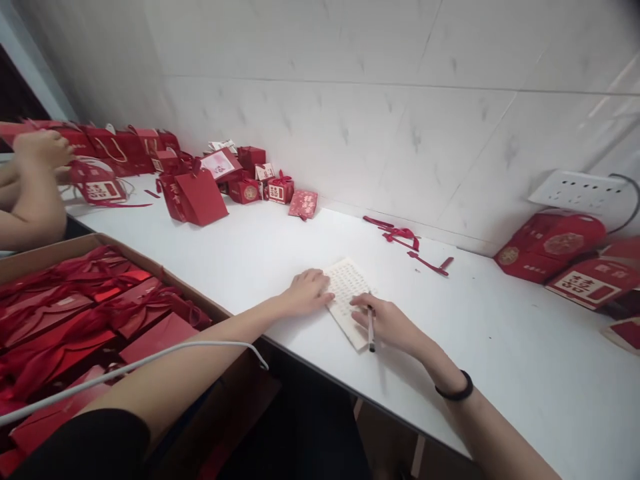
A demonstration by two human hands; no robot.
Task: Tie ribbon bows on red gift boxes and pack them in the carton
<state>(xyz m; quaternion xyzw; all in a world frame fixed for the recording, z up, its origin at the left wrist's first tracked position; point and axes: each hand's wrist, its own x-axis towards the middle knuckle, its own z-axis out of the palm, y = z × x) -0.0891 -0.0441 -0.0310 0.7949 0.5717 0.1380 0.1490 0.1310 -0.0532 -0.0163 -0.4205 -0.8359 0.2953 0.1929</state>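
A small cream notepad [346, 279] covered with rows of writing lies at a slant on the white table. My left hand [306, 293] rests flat, its fingers stretched out and touching the pad's left edge. Over the pad's right side, my right hand [383, 320] has its fingers closed round a pen [371, 328]. The pen's dark end points down toward me; its other end is hidden by the fingers.
An open cardboard box [220, 308] of red gift boxes stands at left, a white cable [165, 350] crossing it. Red gift boxes [195, 197] and ribbon scraps [400, 235] lie along the wall. More boxes [553, 240] sit beneath a power strip [583, 190]. Another person's hands [43, 148] work at far left.
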